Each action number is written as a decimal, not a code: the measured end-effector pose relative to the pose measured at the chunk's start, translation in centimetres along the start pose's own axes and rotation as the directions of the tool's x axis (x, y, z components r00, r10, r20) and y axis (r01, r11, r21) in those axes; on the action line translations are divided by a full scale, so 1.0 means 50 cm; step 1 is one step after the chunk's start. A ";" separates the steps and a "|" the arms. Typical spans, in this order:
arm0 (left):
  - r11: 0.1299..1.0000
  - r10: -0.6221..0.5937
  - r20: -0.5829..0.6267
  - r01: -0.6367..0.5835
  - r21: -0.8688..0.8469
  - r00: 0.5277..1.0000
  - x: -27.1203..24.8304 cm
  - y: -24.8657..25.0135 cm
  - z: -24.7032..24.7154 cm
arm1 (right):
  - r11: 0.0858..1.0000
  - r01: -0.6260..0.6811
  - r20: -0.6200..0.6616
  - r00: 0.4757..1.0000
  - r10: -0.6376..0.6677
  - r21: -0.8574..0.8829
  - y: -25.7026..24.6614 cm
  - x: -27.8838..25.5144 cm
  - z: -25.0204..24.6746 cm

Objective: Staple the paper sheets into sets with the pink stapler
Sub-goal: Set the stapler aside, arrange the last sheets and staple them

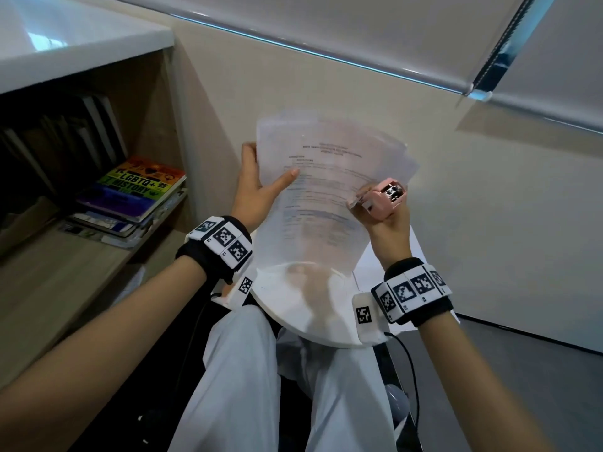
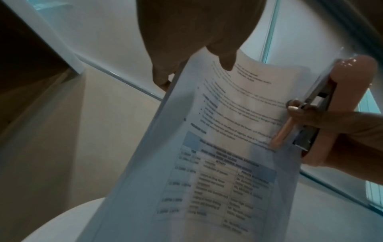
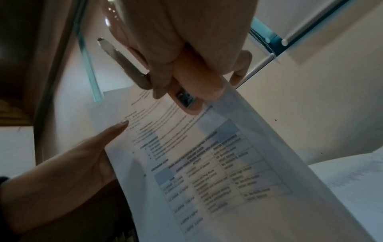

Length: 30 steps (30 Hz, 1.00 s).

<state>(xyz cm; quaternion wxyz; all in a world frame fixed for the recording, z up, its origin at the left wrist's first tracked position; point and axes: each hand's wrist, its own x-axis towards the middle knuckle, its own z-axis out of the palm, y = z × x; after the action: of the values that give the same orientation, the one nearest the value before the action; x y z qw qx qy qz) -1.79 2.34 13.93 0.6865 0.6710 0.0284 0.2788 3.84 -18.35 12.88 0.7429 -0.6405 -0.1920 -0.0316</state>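
Left hand [image 1: 253,184] pinches paper sheets [image 1: 321,194]; right hand [image 1: 386,220] grips pink stapler [image 1: 380,199]; only right wrist shows spare sheets [image 3: 352,176].

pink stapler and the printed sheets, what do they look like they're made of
Pink stapler: glossy pink plastic shell, judging by the highlights in the left wrist view, with a bare silvery metal magazine and mouth. Printed white paper sheets: thin matte office paper; they bow under their own weight and light shows through them.

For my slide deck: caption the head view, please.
Left hand holds paper sheets upright; right hand grips pink stapler at their edge.
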 end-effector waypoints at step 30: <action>0.999 0.032 0.087 -0.031 -0.010 0.996 0.007 0.002 0.011 | 0.995 -0.021 -0.034 0.999 0.018 -0.101 0.002 0.001 -0.038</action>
<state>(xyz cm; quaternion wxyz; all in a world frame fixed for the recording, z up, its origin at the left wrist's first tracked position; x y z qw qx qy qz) -1.30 1.96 14.19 0.6856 0.6797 -0.0134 0.2604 4.39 -20.13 12.61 0.7127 -0.6787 -0.1716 -0.0448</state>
